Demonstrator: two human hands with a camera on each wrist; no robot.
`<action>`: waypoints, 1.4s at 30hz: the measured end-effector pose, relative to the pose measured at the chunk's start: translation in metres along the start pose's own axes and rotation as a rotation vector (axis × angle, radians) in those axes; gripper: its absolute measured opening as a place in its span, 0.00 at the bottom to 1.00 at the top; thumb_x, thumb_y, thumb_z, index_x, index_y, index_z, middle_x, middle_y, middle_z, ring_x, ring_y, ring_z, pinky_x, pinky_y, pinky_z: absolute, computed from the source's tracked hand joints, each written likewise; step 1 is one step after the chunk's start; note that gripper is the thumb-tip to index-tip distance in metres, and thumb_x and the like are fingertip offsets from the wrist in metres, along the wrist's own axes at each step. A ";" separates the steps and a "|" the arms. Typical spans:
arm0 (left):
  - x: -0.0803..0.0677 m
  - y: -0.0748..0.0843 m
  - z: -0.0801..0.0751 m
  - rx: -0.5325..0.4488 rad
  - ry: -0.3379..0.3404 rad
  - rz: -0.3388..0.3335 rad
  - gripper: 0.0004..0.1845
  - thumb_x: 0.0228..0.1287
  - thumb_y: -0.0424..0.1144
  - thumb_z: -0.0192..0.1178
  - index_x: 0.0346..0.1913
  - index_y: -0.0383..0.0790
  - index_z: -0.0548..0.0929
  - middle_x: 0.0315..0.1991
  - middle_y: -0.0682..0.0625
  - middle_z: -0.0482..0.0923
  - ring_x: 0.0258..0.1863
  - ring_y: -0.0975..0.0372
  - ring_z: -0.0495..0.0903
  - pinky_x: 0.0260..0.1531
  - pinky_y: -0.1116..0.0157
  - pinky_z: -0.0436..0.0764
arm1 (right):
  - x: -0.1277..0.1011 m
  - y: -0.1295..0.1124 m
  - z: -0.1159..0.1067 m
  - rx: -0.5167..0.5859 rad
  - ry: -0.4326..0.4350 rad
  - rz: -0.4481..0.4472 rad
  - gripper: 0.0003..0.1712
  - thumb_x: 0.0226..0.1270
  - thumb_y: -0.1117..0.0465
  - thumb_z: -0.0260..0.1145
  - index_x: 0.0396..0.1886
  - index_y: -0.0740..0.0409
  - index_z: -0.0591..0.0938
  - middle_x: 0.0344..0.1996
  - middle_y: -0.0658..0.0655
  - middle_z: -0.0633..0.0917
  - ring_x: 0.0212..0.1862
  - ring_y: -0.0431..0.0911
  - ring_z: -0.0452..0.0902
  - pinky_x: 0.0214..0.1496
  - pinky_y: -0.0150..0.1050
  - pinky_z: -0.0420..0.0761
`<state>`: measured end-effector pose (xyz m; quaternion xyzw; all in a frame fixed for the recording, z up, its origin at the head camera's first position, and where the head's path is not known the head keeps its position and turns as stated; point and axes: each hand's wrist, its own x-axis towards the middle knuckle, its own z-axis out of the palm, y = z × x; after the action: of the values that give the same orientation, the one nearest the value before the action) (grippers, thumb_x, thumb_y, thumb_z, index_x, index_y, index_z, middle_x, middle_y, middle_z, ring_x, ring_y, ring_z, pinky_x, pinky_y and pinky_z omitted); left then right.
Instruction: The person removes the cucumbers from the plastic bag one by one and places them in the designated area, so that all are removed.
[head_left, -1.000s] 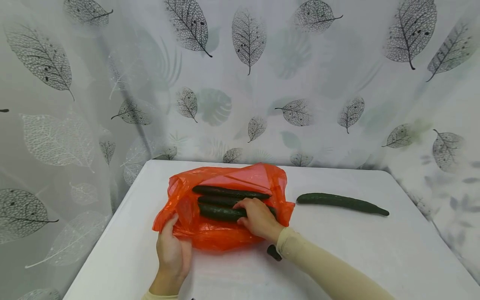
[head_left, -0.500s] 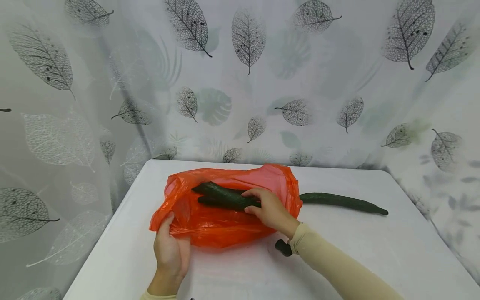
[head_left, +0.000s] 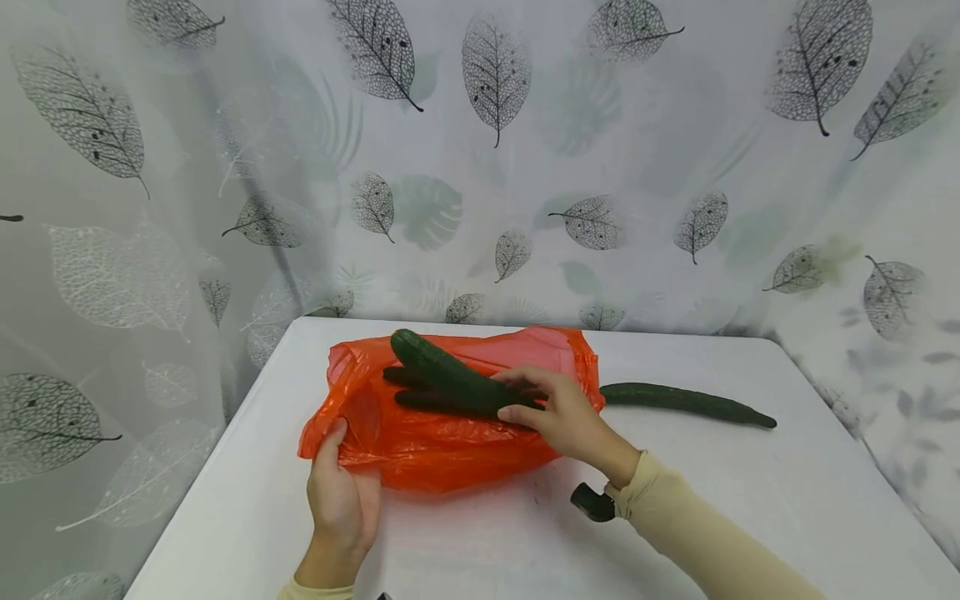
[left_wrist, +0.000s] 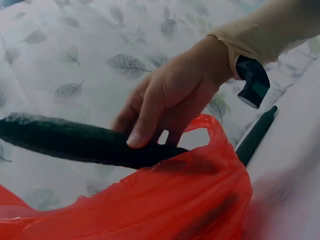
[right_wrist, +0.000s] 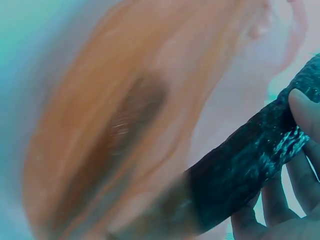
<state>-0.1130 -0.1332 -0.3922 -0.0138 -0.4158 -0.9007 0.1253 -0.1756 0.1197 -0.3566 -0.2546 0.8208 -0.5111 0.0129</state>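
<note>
Gripping: your right hand (head_left: 566, 417) fingers wrap the raised cucumber (head_left: 450, 377).
Left hand (head_left: 341, 500): pinches bag (head_left: 435, 450) edge.
Hidden: bagged cucumbers (head_left: 420, 400), count unclear.

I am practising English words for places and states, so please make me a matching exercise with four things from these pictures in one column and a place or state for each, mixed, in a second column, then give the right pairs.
Column 1
1. lifted cucumber
2. orange bag
3. lone cucumber
4. left hand

Column 2
a. lies on the white table, right of the bag
b. grips the bag's near left edge
c. held at one end by the right hand, tilted up
d. lies open on the table with cucumbers inside

Pairs: 1-c, 2-d, 3-a, 4-b
</note>
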 end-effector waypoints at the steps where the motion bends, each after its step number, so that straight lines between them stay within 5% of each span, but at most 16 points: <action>1: 0.000 0.000 0.000 -0.005 -0.007 0.003 0.22 0.73 0.44 0.34 0.66 0.45 0.50 0.67 0.50 0.51 0.66 0.56 0.51 0.64 0.58 0.55 | -0.001 -0.008 -0.003 0.031 0.000 -0.016 0.20 0.55 0.64 0.69 0.50 0.51 0.79 0.45 0.48 0.80 0.47 0.45 0.75 0.52 0.47 0.73; 7: 0.000 0.000 -0.001 -0.005 -0.026 0.001 0.22 0.73 0.44 0.33 0.67 0.45 0.50 0.67 0.50 0.51 0.67 0.56 0.50 0.65 0.58 0.53 | -0.003 -0.045 -0.022 0.247 -0.009 -0.080 0.20 0.56 0.71 0.65 0.51 0.62 0.78 0.46 0.58 0.80 0.49 0.51 0.74 0.55 0.49 0.71; 14: 0.000 -0.001 -0.003 -0.006 -0.025 -0.010 0.22 0.73 0.44 0.33 0.67 0.45 0.50 0.67 0.51 0.51 0.66 0.56 0.51 0.65 0.57 0.53 | -0.002 -0.048 -0.044 0.472 0.012 -0.078 0.24 0.59 0.72 0.62 0.57 0.62 0.73 0.51 0.63 0.76 0.54 0.57 0.71 0.53 0.47 0.74; 25: -0.001 -0.001 -0.005 -0.009 -0.035 -0.028 0.22 0.73 0.44 0.33 0.67 0.47 0.49 0.67 0.52 0.51 0.67 0.56 0.50 0.65 0.56 0.52 | -0.011 -0.054 -0.096 0.604 0.150 -0.144 0.24 0.64 0.77 0.53 0.60 0.68 0.68 0.49 0.62 0.76 0.50 0.53 0.70 0.57 0.40 0.71; 37: -0.002 0.000 -0.003 0.002 -0.023 -0.033 0.22 0.73 0.44 0.33 0.67 0.47 0.49 0.67 0.52 0.51 0.67 0.56 0.50 0.65 0.56 0.52 | -0.037 -0.012 -0.146 0.380 0.285 -0.176 0.26 0.57 0.81 0.58 0.58 0.73 0.69 0.51 0.65 0.75 0.50 0.52 0.73 0.47 0.33 0.76; 42: -0.002 -0.001 -0.003 0.003 -0.016 -0.035 0.22 0.73 0.44 0.33 0.67 0.48 0.49 0.67 0.53 0.51 0.67 0.56 0.50 0.65 0.56 0.52 | -0.052 0.024 -0.161 0.104 0.334 -0.098 0.25 0.55 0.77 0.63 0.56 0.70 0.73 0.48 0.58 0.78 0.46 0.45 0.78 0.42 0.30 0.78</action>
<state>-0.1109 -0.1344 -0.3945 -0.0133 -0.4185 -0.9019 0.1061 -0.1855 0.2843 -0.3131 -0.2048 0.7706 -0.5880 -0.1356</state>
